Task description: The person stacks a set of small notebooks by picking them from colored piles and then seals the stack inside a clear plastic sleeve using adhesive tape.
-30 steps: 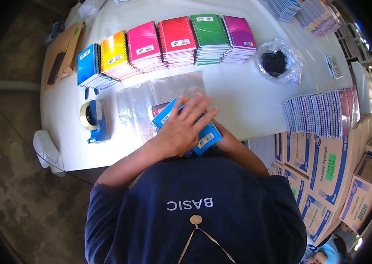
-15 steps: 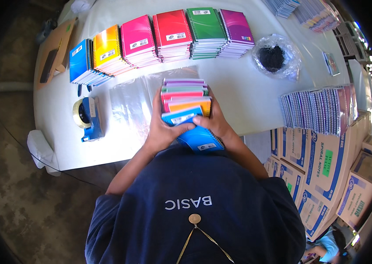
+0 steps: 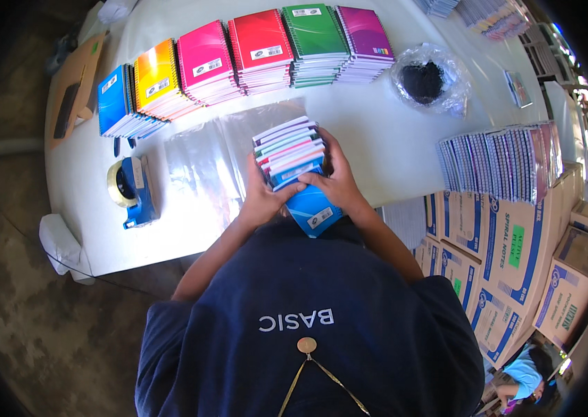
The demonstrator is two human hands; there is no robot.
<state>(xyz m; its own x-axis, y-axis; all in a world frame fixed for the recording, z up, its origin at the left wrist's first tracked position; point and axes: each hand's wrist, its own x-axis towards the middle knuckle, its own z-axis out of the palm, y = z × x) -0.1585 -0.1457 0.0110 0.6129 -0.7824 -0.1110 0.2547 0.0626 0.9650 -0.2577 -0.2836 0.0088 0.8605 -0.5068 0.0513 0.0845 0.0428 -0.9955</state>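
Two hands, the left hand point(image 3: 260, 201) and the right hand point(image 3: 339, 182), grasp a pack of small notebooks point(image 3: 287, 149) between them at the near edge of the bench point(image 3: 384, 156). Half a second earlier, yellow, red and blue covers lay fanned toward the viewer; now the pack is tipped so that mostly white page edges show, with thin bands of cover colour between. The notebooks seem better gathered as one block, though their ends remain somewhat stepped, so the evening-up appears incomplete. The blue-covered notebook point(image 3: 315, 208) slants out toward the dark shirt point(image 3: 308, 278).

Pose: both forearms converge from the body; the thumbs nearly meet over the blue cover, the left hand closing the pack's left side, the right hand's fingers reaching along its right.

Just beyond and to the left, clear plastic sheets point(image 3: 196, 160) lie flat on the bench. A blue tape dispenser point(image 3: 142, 198) stands toward the left edge. Six notebook stacks point(image 3: 262, 45), blue through purple, form an arc toward the far edge. A clear plastic bag point(image 3: 452, 90) with dark contents sits right of them; a row of spiral notebooks point(image 3: 495, 163) occupies the right edge, with cartons point(image 3: 516, 240) beside the bench.
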